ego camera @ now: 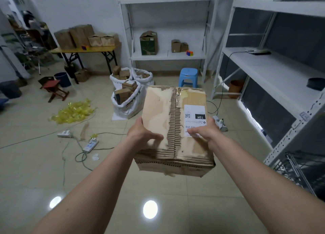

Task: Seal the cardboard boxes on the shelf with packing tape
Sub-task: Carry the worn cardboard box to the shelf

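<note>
Both bare arms reach forward and carry a worn tan cardboard box with a torn corrugated centre seam and a white shipping label (174, 126) in mid-air over the glossy tiled floor (109, 181), the left hand (142, 133) clasping its left edge with the thumb laid over the top and the right hand (204, 132) clasping the right edge, fingers across the label, likely to keep the closed flaps down while it is moved. No tape crosses the seam, so sealing looks not yet done. Beyond stand white sacks of small boxes (126, 100), a blue plastic stool (188, 76) and the white metal shelf (168, 56) with more cartons.
</note>
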Demonstrator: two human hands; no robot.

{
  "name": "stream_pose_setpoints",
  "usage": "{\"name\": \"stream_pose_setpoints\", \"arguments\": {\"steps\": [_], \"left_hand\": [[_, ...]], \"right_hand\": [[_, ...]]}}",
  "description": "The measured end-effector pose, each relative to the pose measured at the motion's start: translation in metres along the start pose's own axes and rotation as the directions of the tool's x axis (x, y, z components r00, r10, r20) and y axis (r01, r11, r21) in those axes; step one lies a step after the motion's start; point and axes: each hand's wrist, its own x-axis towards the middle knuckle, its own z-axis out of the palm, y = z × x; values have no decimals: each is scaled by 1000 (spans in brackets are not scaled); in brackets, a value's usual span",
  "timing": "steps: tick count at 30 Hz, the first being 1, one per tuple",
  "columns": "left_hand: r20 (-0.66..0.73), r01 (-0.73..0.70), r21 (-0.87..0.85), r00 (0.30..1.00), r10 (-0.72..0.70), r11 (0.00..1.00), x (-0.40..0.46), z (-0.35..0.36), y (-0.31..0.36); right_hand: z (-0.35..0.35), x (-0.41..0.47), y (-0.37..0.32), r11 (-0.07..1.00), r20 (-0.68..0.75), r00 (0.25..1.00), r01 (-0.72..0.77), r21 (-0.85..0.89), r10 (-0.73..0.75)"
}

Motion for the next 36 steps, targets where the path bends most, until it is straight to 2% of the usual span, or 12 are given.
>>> {"name": "stream_pose_setpoints", "arguments": {"steps": [5,10,12,15,18,22,27,33,36], "left_hand": [[23,-16,-30,1000,17,999,80,-22,30],[39,-57,-13,998,57,998,157,-30,67],[77,-79,-95,993,86,992,183,-30,80],[190,-84,-276,972,140,957,221,-30,99],[272,-73,-360,945,179,930,266,-28,114],[256,-64,-475,944,208,878,324,-23,139],[275,-86,-500,928,252,862,395,-19,178],[237,-72,-573,939,249,817,489,-19,203],[242,-98,-590,926,291,801,544,-23,216]], "right_hand": [[24,58,-47,1000,-17,1000,-3,-9,3],[32,119,-92,998,-68,996,63,16,-61],[30,144,-104,996,-57,996,71,62,-68],[23,179,-124,986,29,995,90,139,-95],[16,227,-139,982,106,989,83,169,-102],[9,290,-159,965,207,974,40,259,-96],[4,364,-202,911,255,953,49,410,-166],[21,461,-251,880,334,915,46,472,-227],[36,512,-274,889,355,904,56,454,-238]]}}
